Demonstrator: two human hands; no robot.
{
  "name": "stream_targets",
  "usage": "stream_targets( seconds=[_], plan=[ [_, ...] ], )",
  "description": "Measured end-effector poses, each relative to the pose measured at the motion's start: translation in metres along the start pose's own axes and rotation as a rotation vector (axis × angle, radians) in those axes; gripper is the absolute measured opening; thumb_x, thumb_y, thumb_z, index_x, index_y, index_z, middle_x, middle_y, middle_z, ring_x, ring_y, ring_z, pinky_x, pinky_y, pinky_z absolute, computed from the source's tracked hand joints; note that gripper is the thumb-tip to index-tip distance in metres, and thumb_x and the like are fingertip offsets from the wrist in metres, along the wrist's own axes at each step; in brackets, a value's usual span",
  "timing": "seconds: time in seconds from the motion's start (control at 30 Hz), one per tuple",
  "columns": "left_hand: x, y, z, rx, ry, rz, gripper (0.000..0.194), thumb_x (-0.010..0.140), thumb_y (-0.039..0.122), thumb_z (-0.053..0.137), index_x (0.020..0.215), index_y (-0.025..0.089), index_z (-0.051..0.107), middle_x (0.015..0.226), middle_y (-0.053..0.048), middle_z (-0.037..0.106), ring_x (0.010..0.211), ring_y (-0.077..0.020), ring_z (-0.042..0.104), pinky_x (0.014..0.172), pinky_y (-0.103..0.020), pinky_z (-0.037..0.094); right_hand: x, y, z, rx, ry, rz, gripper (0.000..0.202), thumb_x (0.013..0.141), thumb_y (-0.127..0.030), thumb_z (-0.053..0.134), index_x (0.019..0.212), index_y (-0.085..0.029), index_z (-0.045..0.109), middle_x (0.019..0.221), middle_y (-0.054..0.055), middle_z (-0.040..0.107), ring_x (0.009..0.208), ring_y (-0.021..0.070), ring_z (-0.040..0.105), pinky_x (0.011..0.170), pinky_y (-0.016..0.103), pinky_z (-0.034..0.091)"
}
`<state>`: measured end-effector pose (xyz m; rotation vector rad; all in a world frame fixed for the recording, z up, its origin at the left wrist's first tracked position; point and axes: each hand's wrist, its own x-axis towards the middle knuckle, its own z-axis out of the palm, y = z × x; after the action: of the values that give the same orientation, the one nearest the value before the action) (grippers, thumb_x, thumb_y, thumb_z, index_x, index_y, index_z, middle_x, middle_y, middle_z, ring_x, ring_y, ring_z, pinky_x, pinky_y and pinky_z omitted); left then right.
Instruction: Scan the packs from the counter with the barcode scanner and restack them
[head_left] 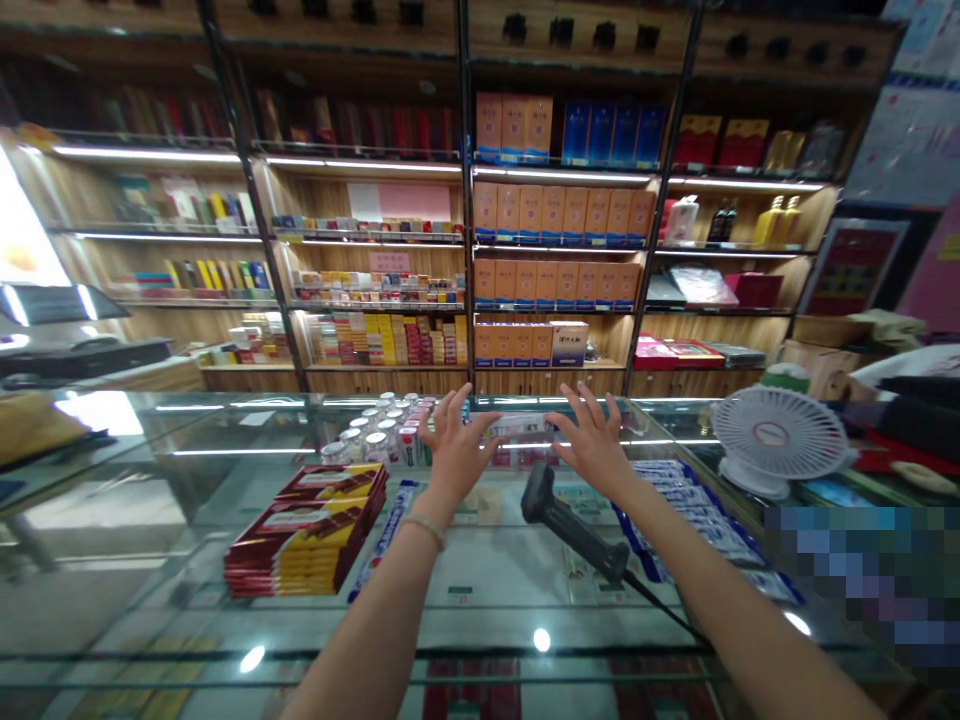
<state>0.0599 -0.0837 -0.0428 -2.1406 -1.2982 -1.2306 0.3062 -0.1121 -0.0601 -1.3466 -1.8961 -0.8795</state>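
Observation:
My left hand point(452, 447) and my right hand point(592, 442) reach over the glass counter, facing each other. Between their thumbs and index fingers spans a small clear-and-white package point(519, 424), one end at each hand; its kind is unclear. The other fingers are raised and spread. Below and between my arms lies a black barcode scanner point(574, 525), its cable running under my right forearm. Left of my left forearm are a blue-wrapped bar point(384, 540) and stacks of red-and-yellow chocolate wafer packs point(307, 530). Blue-and-white snack packs point(694, 510) lie beside my right forearm.
Several clear lidded jars point(367, 432) stand beyond my left hand. A white fan point(780, 440) stands on the counter point(480, 570) at right. Behind, shelves hold cigarette packs point(382, 340) and orange boxes point(559, 285). A dark device point(82, 355) sits far left.

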Motion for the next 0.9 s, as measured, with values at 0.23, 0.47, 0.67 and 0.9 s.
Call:
stream_targets(
  seconds=[0.23,0.47,0.67,0.9],
  plan=[
    [-0.001,0.004,0.003,-0.049,-0.02,0.06,0.02,0.087,0.042,0.074,0.105,0.037,0.078,0.161,-0.007,0.04,0.148,-0.0375,0.032,0.12,-0.069,0.011,-0.003,0.002,-0.001,0.064,0.077,0.071,0.014,0.093,-0.027,0.066,0.106,-0.029,0.069,0.156,0.007,0.051,0.149,0.0292,0.035,0.123,0.056,0.012],
    [0.0,0.006,0.008,-0.045,-0.101,0.112,0.025,0.093,0.045,0.064,0.079,0.029,0.078,0.158,-0.002,0.047,0.147,-0.0366,0.03,0.121,-0.069,0.008,-0.007,0.002,-0.003,0.276,0.021,0.207,0.017,0.099,-0.034,0.056,0.098,-0.028,0.071,0.154,0.005,0.052,0.149,0.0293,0.033,0.119,0.058,0.017],
    [-0.001,0.006,0.007,0.057,0.028,0.152,0.045,0.083,0.049,0.076,0.126,0.036,0.069,0.157,-0.011,0.046,0.145,-0.0353,0.037,0.122,-0.065,0.006,-0.009,0.008,0.001,0.344,-0.048,0.318,0.018,0.096,-0.037,0.058,0.092,-0.027,0.072,0.154,0.006,0.052,0.147,0.0321,0.034,0.117,0.06,0.02],
    [-0.003,0.006,0.01,0.119,0.127,0.259,0.046,0.077,0.046,0.082,0.121,0.038,0.07,0.153,-0.01,0.051,0.142,-0.0344,0.042,0.123,-0.059,0.004,-0.009,0.018,0.004,0.408,-0.128,0.364,0.017,0.092,-0.041,0.061,0.091,-0.029,0.074,0.153,0.004,0.053,0.147,0.0322,0.034,0.116,0.061,0.024]
  ],
)
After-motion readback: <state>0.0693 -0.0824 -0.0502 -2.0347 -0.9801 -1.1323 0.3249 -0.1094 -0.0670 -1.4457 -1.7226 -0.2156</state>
